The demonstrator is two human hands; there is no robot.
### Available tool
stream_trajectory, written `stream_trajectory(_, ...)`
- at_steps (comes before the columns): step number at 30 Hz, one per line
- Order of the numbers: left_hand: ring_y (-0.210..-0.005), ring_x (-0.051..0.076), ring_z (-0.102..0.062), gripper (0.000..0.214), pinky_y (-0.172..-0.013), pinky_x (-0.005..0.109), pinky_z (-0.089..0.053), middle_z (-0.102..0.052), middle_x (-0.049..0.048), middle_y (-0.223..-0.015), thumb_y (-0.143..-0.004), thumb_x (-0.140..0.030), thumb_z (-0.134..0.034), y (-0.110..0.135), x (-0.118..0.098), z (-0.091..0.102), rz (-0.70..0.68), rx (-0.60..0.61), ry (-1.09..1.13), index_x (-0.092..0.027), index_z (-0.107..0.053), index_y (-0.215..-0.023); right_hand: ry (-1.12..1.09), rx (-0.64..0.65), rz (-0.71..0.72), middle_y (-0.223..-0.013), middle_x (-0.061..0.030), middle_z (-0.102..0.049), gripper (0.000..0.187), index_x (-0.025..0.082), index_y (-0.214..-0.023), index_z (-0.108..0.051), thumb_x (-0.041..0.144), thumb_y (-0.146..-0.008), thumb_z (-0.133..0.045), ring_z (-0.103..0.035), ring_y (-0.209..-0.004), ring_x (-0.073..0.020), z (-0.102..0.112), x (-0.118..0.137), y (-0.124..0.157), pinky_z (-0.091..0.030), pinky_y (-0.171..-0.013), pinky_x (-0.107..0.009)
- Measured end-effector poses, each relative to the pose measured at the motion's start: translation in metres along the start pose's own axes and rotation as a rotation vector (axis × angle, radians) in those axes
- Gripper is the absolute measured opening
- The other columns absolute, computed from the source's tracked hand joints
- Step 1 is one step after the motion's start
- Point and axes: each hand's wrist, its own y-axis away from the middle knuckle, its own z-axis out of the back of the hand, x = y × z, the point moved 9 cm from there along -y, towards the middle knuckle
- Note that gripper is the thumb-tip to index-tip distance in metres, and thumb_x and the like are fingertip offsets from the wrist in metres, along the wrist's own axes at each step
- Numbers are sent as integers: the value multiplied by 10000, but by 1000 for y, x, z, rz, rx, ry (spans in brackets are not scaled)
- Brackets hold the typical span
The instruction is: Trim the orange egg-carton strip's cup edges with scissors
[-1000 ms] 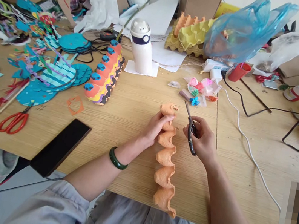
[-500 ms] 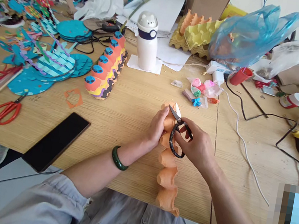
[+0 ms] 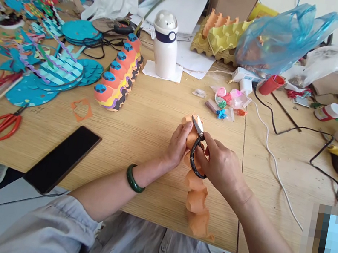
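Near the desk's (image 3: 151, 115) front edge, 2 bare hands meet over 1 orange strip (image 3: 196, 201) of egg tray, its far end in their grasp and its near end slanting toward the edge. The left hand (image 3: 178, 145) has its fingers curled close around the upper part. The right hand (image 3: 223, 161) has its fingers bent tightly about the handles of 1 pair of black scissors (image 3: 200, 135). 1 handle loop shows; the other is hidden by the hand. The 2 blades lie close together over the strip, but whether they bite into it I cannot tell. Below the hands 3 cups show; those higher up are partly covered.

To the left are 1 phone (image 3: 62, 159), 1 pair of red scissors (image 3: 14, 117) and 1 painted strip (image 3: 117, 77) with 6 blue spots. Behind stand 1 white flask (image 3: 164, 56) and 1 red cup (image 3: 271, 85). Of 3 plastic bags, 1 is blue (image 3: 283, 42). Overlap makes the egg trays (image 3: 217, 31) hard to count. A blur of squares (image 3: 329, 252) hides the lower right.
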Motion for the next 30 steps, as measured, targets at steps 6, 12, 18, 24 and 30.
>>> stream_trajectory(6, -984, 165, -721, 301, -883, 255, -550, -769, 34, -1046, -1012, -396, -543, 2, 2, 0, -5, 5, -33, -191, -732, -1126, 68, 39, -16, -959, -112, -775, 447, 109, -1396, -607, 250, -988, -493, -691, -731, -232, -3, 1, 1, -320, -582, -300)
stream_trajectory(12, -828, 123, -690, 320, -754, 213, -537, -742, 14, -974, -956, -460, -632, 0, 6, 0, -18, 51, 6, -196, -724, -1111, 75, 38, -14, -963, -124, -783, 456, 90, -1405, -605, 241, -998, -465, -711, -754, -242, -5, 0, 1, -340, -591, -309)
stream_trajectory(18, -802, 118, -666, 311, -736, 215, -519, -720, 9, -927, -939, -462, -647, 0, 5, -1, -26, 58, -14, -184, -714, -1061, 33, 35, -7, -982, -140, -785, 472, 75, -1427, -586, 254, -1010, -458, -715, -763, -240, -7, -2, 3, -381, -613, -305)
stream_trajectory(24, -753, 111, -645, 289, -750, 218, -520, -706, -6, -860, -935, -443, -653, 0, 5, -1, -39, 59, -28, -185, -722, -1044, -21, 13, -21, -926, -135, -774, 451, 73, -1381, -614, 268, -1005, -459, -695, -739, -241, -10, -5, 3, -389, -625, -310)
stream_trajectory(30, -928, 161, -707, 252, -847, 259, -537, -761, 36, -983, -948, -392, -633, -2, -2, -1, -42, 18, 23, -168, -709, -1034, -227, -81, -38, -898, -78, -757, 417, 160, -1329, -629, 267, -938, -531, -668, -740, -212, 1, -12, -1, -397, -639, -293)
